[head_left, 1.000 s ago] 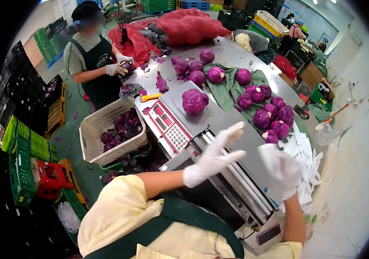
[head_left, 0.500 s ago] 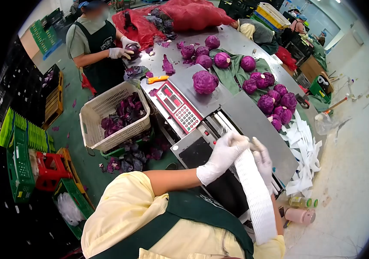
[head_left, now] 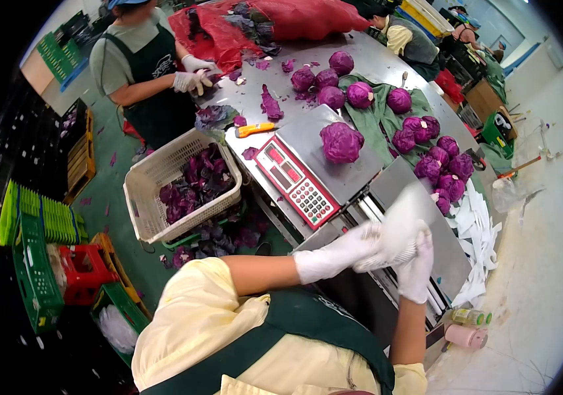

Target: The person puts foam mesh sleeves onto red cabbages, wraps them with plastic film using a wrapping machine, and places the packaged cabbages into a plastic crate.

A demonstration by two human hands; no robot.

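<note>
My left hand [head_left: 344,253], in a white glove, is closed on one side of a white mesh sleeve [head_left: 400,230], which is blurred by motion. On its other side my right hand [head_left: 417,263], also gloved, is closed round it. Both hands are over the silver wrapping machine [head_left: 436,253]. Beyond them a purple cabbage [head_left: 341,142] sits on the metal plate of a scale with a red keypad [head_left: 298,182]. Several more cabbages [head_left: 428,169] rest on a green cloth [head_left: 377,117] to the right. White sleeves [head_left: 476,243] lie in a pile near the table's right edge.
An orange cutter [head_left: 255,129] lies beside the scale. A cream basket [head_left: 138,197] holds purple leaves at the left. A co-worker [head_left: 153,79] stands at the back left, gloved hands at the table. A pink bottle [head_left: 467,336] and red net sacks [head_left: 308,18] are also visible.
The white sleeve, hanging down between my hands before, is now lifted and bunched, its upper part raised above them. The view has shifted, and the co-worker's hands have moved slightly.
</note>
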